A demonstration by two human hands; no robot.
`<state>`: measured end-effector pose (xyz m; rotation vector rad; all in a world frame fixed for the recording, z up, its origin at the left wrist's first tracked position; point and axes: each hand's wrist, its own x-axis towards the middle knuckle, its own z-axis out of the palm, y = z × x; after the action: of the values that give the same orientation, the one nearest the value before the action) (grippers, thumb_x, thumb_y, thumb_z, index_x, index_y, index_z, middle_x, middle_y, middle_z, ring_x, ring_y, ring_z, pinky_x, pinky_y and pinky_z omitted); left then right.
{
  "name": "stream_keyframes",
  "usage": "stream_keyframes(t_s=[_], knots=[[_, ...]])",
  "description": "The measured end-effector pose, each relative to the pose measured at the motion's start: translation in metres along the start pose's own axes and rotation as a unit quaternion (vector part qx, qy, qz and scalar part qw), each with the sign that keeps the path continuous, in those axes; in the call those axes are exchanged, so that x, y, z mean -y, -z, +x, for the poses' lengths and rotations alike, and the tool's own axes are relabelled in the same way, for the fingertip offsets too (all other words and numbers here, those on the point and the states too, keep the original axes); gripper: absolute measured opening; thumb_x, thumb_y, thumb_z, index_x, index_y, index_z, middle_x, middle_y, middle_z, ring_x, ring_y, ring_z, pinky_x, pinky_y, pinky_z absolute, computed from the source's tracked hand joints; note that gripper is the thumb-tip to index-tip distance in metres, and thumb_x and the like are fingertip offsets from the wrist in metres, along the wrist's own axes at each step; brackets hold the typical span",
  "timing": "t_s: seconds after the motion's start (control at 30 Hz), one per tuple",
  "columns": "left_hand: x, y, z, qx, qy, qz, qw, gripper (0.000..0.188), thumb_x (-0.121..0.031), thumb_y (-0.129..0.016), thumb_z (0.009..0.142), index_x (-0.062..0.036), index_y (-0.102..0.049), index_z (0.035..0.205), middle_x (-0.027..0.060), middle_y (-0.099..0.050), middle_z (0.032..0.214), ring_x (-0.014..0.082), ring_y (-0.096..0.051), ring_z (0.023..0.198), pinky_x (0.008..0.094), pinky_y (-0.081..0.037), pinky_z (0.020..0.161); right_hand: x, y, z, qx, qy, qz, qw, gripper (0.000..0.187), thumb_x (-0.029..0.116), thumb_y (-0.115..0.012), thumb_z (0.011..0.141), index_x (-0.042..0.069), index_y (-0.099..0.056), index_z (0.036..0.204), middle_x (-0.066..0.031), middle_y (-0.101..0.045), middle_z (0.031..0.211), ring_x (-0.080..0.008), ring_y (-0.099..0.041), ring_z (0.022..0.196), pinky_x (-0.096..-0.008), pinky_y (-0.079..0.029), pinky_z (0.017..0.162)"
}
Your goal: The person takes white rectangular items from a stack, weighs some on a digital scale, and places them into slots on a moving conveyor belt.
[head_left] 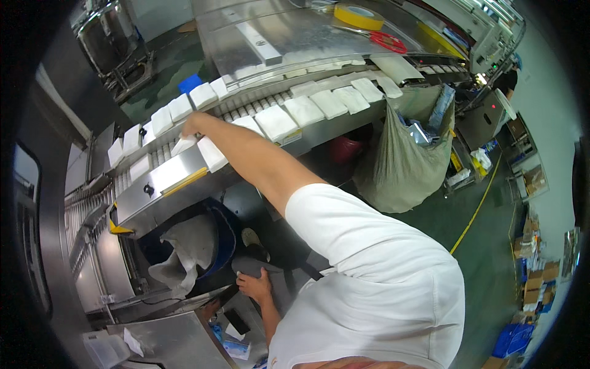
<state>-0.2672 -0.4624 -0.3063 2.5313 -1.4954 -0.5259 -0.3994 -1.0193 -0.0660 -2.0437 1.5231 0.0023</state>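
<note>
White flat packs (275, 121) ride the roller conveyor (258, 101) in two curving rows. Our right hand (190, 125) reaches across to the pack (184, 143) just under its fingers; we cannot tell whether they have closed on it. Our left hand (255, 286) rests low on a dark seat (255, 265), fingers loosely curled, holding nothing. Many packs beyond the fingers remain untouched, so we judge most sorting undone. Further right hangs a grey sack (399, 160).

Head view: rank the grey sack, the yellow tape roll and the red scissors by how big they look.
1. grey sack, by far the largest.
2. yellow tape roll.
3. red scissors, close to the roll in apparent size; both lie far off, so that order is unsure.
</note>
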Motion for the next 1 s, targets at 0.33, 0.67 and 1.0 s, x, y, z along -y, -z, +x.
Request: stream_keyframes(t_s=[0.33,0.67,1.0], knots=[[0.006,0.028,-0.009,-0.131,-0.133,-0.173,0.967,0.079,-0.036,-0.077,0.094,0.0038,-0.038,0.150,0.0294,-0.055,0.138,0.0435,-0.055,0.129,0.0503,-0.045,0.109,0.052,0.046,-0.254,-0.244,0.187,0.325,0.894,0.032,0.030,-0.085,0.084,0.004,-0.067,0.083,-0.0039,-0.066,0.077,-0.0122,-0.058,0.069,-0.0317,-0.048,0.063],[-0.151,0.219,-0.032,0.115,-0.149,-0.775,0.603,0.059,-0.007,-0.079,0.092,0.0035,-0.048,0.141,0.0155,-0.059,0.135,0.0248,-0.062,0.123,0.0381,-0.051,0.107,0.003,-0.070,-0.409,0.052,0.214,0.429,0.876,0.026,0.017,-0.083,0.086,0.001,-0.065,0.096,-0.0054,-0.067,0.088,-0.0104,-0.059,0.080,-0.0279,-0.050,0.071],[-0.164,0.248,-0.037,0.065,-0.177,-0.652,0.734,0.052,-0.005,-0.084,0.087,0.0000,-0.056,0.131,0.0095,-0.065,0.119,0.0179,-0.065,0.109,0.0315,-0.052,0.100,-0.009,-0.072,-0.432,0.042,0.220,0.401,0.888,0.037,0.013,-0.079,0.088,-0.002,-0.066,0.120,-0.0074,-0.070,0.104,-0.0150,-0.066,0.096,-0.0311,-0.055,0.086]])
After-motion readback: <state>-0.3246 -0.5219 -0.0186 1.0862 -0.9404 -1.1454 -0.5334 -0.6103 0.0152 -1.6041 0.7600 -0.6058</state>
